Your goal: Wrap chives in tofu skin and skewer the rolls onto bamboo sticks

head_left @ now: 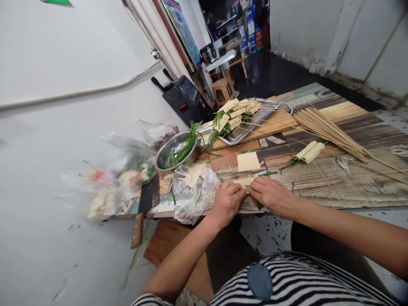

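The pale sheet (245, 182), a single one, lies at the near edge of the table (376, 127), and I have an end of it in each of my two hands. My left hand (228, 196) is closed on its left end, fingers bent; my right hand (269, 195) is closed on the right end. I cannot tell how my thumbs sit underneath. Just beyond my fingers lies one flat square (248, 162) of the same pale colour. To its right, towards the table's right end, two rolls (314, 154) lie side by side, with greens poking out. Past them is one bundle of sticks (334, 131), too many for me to count. Near the far edge, one metal tray (237, 135) rests partly on one wooden board (280, 123), carrying a heap of rolls that overlap too much to number. Towards the left edge stands one bowl (183, 161) of green stems (186, 148). One cleaver (148, 195) lies at the near left corner, handle over the edge.
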Demonstrator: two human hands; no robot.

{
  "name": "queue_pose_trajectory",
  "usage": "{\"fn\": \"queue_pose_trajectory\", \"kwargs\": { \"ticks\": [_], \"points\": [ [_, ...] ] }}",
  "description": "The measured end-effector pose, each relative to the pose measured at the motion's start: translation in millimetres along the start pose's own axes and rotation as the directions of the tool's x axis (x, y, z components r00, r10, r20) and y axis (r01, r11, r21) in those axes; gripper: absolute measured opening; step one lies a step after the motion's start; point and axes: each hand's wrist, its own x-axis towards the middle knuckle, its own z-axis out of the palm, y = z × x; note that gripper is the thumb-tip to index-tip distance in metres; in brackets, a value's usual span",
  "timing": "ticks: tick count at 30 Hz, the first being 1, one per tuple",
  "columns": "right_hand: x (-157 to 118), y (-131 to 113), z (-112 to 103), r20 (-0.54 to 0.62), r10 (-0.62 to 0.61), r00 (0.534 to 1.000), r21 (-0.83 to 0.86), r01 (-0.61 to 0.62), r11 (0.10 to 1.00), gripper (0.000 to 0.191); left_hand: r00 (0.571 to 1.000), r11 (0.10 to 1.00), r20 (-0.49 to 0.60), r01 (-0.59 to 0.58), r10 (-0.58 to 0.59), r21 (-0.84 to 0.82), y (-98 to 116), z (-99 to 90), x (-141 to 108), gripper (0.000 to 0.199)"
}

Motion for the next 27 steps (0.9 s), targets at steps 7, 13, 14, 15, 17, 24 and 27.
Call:
{"fn": "queue_pose_trajectory", "kwargs": {
  "ticks": [7,13,14,15,17,24,27],
  "points": [
    [15,19,1,0.214,0.057,0.975,0.172,-0.095,0.981,0.025,0.999,0.999,-0.039,0.001,-0.003,-0.043,-1,4.3,-7,0.018],
    [27,31,0,0.307,0.074,0.949,0.343,-0.182,0.921,0.029,0.999,1.000,-0.035,0.019,-0.020,-0.022,1,1.0,-9,0.018],
    [29,33,-2,0.317,0.068,0.946,0.360,-0.187,0.914,0.028,0.999,0.999,-0.023,0.034,-0.035,-0.015,2,-0.7,-8,0.018],
    [32,35,-4,0.331,0.060,0.942,0.379,-0.191,0.905,0.027,0.998,0.998,-0.004,0.056,-0.056,-0.019,3,-2.6,-6,0.019],
    [35,39,-8,0.368,0.040,0.929,0.428,-0.208,0.880,0.024,0.992,0.991,0.059,0.117,-0.113,-0.061,3,-7.2,-1,0.019],
    [35,45,-13,0.414,0.075,0.907,0.453,-0.277,0.847,0.020,0.917,0.929,0.382,0.237,-0.118,-0.284,-11,-19.8,26,0.020],
    [31,37,-14,0.376,0.066,0.924,0.312,-0.194,0.930,0.025,0.909,0.913,0.397,0.265,-0.129,-0.311,-14,-19.8,29,0.019]
  ]
}}
